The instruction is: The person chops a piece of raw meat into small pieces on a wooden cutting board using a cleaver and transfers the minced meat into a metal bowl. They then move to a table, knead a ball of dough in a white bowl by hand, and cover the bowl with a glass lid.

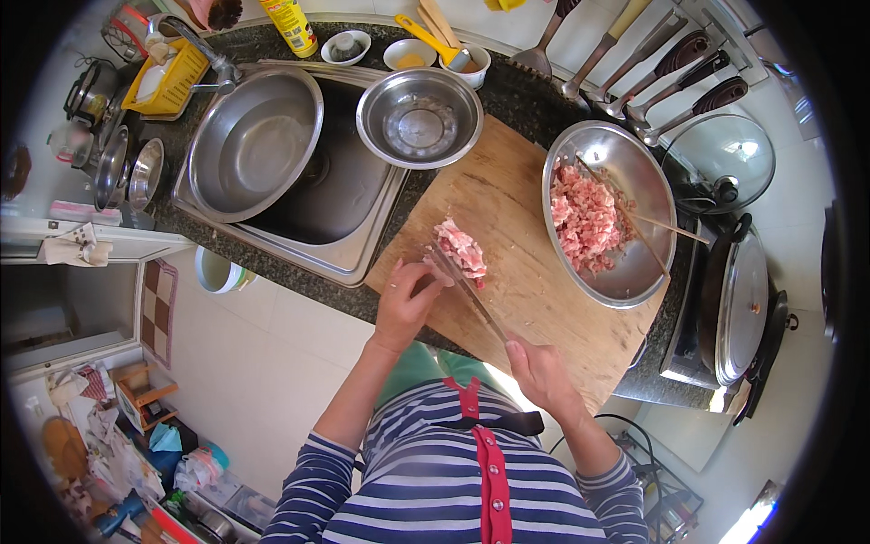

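Observation:
My right hand (542, 374) grips the handle of a kitchen knife (469, 289), whose blade points up and left over the wooden cutting board (544, 319). My left hand (408, 299) is at the board's left edge, its fingertips on a small piece of raw meat (440, 268) beside the blade. Just across the blade lies a pile of sliced raw meat (462, 248). On the right part of the board stands a steel bowl (652, 183) with chopped raw meat (584, 217) and a pair of chopsticks (646, 238) in it.
Left of the board, a large steel basin (262, 146) sits tilted over the sink (340, 197). Another steel bowl (421, 119) overlaps the sink's edge and the board's corner. Small bowls (410, 54) line the back. A lidded pan (741, 306) is on the right; utensils hang on the wall.

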A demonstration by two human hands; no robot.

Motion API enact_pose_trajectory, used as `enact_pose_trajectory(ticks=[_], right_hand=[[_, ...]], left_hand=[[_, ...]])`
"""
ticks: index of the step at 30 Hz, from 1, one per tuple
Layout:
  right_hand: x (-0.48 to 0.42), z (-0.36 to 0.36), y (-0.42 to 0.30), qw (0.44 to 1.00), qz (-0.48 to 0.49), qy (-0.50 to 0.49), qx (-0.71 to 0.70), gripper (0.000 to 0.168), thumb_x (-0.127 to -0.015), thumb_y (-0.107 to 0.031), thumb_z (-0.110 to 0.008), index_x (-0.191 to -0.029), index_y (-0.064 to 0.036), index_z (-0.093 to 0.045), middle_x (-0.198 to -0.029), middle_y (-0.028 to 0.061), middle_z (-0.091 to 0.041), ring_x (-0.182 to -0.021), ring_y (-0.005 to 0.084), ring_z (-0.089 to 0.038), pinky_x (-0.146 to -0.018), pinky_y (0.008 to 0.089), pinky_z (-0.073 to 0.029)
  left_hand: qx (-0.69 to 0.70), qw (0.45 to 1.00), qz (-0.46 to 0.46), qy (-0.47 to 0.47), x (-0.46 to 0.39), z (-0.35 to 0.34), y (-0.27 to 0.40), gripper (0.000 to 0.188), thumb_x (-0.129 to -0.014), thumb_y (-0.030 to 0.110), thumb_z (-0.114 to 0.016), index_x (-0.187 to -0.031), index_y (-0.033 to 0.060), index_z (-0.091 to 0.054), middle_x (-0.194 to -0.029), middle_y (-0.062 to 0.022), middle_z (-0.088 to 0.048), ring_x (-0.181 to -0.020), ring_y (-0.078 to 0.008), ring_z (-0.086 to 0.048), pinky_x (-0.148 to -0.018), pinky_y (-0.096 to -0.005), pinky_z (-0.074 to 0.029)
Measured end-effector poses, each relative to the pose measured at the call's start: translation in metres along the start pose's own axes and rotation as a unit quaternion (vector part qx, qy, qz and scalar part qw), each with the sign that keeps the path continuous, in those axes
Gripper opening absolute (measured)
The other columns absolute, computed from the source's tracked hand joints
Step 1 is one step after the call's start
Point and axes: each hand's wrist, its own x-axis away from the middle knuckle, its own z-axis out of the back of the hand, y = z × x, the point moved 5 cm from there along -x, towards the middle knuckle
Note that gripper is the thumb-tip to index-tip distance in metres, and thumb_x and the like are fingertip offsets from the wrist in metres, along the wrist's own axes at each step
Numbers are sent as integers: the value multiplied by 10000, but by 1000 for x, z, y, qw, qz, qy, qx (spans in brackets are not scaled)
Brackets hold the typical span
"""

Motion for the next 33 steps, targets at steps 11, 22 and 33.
enact_pose_trajectory(ticks=[11,22,33], right_hand=[[-1,1,-22,993,41,-27,107,274,-943,-224,-442,-1111,-47,-567,-727,196,-614,-680,363,-623,-622,442,-485],[-3,-3,-26,991,-7,-65,114,316,-956,-267,-418,-1119,-42,-568,-679,211,-614,-643,396,-613,-602,480,-478],[-34,-21,-32,991,1,-43,125,334,-964,-336,-388,-1066,-52,-531,-630,222,-610,-603,399,-615,-567,502,-481]], left_hand=[[7,998,14,60,6,-10,-3,200,-682,-15,-693,-879,-12,-660,-1021,-114,-611,-963,-303,-586,-849,-393,-494],[-9,998,42,35,4,-14,-6,229,-671,-12,-685,-899,-1,-670,-1058,-114,-627,-1006,-303,-582,-826,-363,-508],[-1,998,49,37,-1,-13,-1,246,-681,-35,-670,-925,-7,-653,-1029,-129,-611,-975,-318,-580,-813,-373,-502]])
